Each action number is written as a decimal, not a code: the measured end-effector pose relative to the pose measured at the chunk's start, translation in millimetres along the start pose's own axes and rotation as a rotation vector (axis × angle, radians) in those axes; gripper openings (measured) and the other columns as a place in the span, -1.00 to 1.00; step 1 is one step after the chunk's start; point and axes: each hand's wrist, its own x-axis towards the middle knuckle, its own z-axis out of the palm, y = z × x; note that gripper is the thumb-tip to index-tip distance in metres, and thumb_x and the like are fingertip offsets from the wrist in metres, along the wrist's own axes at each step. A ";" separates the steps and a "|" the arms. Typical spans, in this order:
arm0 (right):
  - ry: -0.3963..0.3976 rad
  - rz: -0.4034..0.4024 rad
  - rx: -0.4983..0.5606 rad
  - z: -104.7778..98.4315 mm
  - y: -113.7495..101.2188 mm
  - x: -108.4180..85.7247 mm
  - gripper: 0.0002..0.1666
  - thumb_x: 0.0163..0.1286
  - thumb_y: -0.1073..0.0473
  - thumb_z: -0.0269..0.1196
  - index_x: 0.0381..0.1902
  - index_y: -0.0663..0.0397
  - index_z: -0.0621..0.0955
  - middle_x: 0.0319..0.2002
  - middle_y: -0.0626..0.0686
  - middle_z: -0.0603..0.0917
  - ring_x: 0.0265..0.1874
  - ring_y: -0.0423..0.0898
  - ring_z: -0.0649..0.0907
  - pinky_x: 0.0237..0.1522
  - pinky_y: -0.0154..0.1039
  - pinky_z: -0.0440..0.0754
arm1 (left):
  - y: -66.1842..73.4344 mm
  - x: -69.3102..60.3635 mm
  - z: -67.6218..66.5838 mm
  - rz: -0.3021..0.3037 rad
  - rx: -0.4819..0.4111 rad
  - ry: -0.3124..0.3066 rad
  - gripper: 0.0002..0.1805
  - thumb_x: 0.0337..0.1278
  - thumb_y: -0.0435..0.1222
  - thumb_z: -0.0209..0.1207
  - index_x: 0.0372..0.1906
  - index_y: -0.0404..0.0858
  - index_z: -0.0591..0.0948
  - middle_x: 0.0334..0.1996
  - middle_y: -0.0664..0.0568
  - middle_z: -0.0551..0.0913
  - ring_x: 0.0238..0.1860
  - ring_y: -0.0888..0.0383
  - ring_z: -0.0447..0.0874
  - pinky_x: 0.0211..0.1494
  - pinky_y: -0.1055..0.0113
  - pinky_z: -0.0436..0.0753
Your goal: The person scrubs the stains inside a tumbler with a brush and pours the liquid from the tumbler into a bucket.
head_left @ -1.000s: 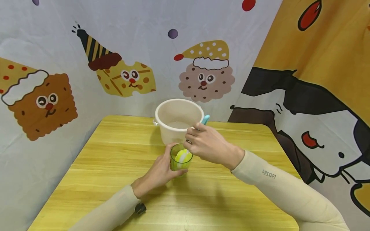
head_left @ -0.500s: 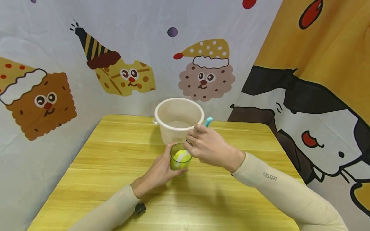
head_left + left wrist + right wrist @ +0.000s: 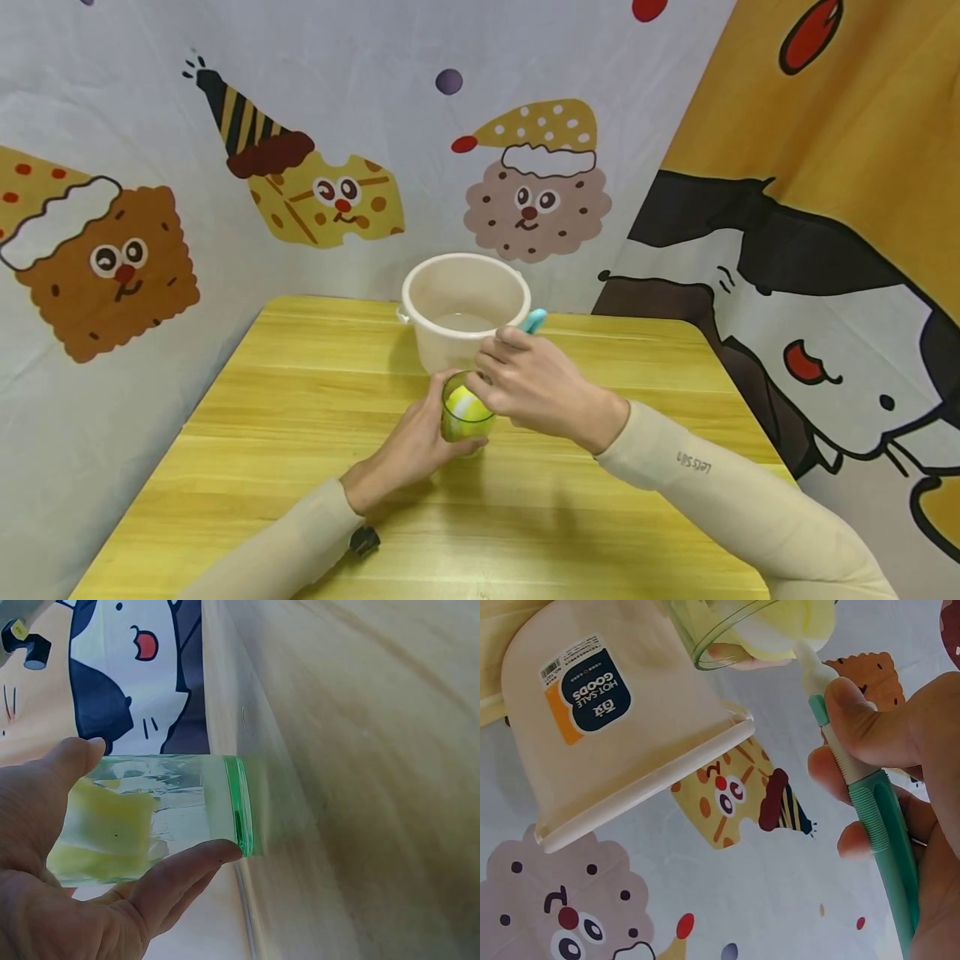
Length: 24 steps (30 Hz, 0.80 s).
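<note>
In the head view, my left hand (image 3: 412,442) wraps round a clear green drinking glass (image 3: 187,795), thumb on the near side. The left wrist view has the glass's base close to the table surface. Inside its mouth sits the yellow-and-white sponge head (image 3: 467,403) of a cup brush (image 3: 866,791). My right hand (image 3: 536,379) grips the brush by its white-and-teal handle, just above the glass rim. The teal handle end (image 3: 534,321) sticks out past the knuckles. The lower part of the sponge shows only through the glass wall.
A cream plastic bucket (image 3: 435,346) stands right behind the glass, with a label (image 3: 592,690) on its side. Both are on a yellow wood-grain table (image 3: 300,392). A printed cartoon cloth (image 3: 360,50) hangs behind the table.
My right hand has shifted slightly left, and the sponge head has moved left a little within the glass. The left hand keeps the glass in the same place.
</note>
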 end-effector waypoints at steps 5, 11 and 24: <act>0.004 -0.019 -0.048 0.3 -0.7 2.9 -0.80 0.43 0.13 0.57 -0.22 -0.19 0.70 -0.22 -0.07 0.90 -0.10 -0.06 0.72 0.22 -0.19 0.58 | -0.5 0.7 0.8 0.015 0.004 -0.001 0.21 0.32 -0.14 0.72 0.80 -0.12 0.13 0.34 -0.18 0.73 0.18 -0.01 0.84 0.14 0.19 0.89; 0.030 -0.038 -0.062 2.6 2.1 8.0 -0.77 0.46 0.06 0.60 -0.26 -0.19 0.70 -0.24 -0.08 0.88 -0.11 -0.07 0.70 0.19 -0.21 0.55 | -1.2 0.7 1.1 0.008 -0.004 -0.002 0.20 0.32 -0.14 0.72 0.80 -0.08 0.12 0.31 -0.16 0.74 0.15 0.02 0.84 0.10 0.24 0.89; 0.004 -0.069 -0.103 4.3 7.7 24.2 -0.84 0.43 0.00 0.60 -0.24 -0.30 0.76 -0.27 -0.11 0.82 -0.09 -0.07 0.61 0.26 -0.19 0.45 | -3.2 -0.5 1.1 0.021 -0.026 0.007 0.21 0.31 -0.15 0.72 0.80 -0.08 0.11 0.35 -0.15 0.75 0.25 -0.02 0.86 0.31 0.06 0.92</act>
